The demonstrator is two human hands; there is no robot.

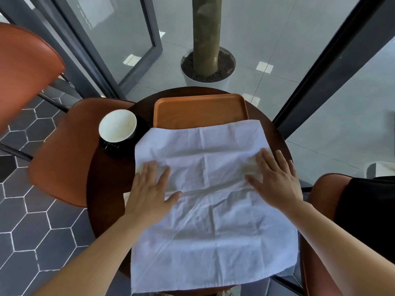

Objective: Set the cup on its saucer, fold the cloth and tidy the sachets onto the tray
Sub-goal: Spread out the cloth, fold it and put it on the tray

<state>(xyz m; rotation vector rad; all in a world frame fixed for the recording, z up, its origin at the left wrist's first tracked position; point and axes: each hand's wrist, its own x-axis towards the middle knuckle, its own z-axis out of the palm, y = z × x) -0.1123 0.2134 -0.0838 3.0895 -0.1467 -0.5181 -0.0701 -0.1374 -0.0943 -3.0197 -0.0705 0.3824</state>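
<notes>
A white cloth (213,199) lies spread flat over most of the small round dark table (106,178); its near edge hangs over the front. My left hand (151,189) presses flat on the cloth's left side, fingers apart. My right hand (275,180) lies flat on its right side, fingers spread too. A white cup (117,126) stands on a black saucer (119,149) at the table's back left. An orange wooden tray (199,110) sits at the back; the cloth covers its near edge. No sachets are visible.
Orange chairs stand at the left (62,150) and right (320,199) of the table. Behind the table is a white pot with a tree trunk (206,67) beyond glass panels with dark frames (320,71). The floor at the left has dark hexagonal tiles.
</notes>
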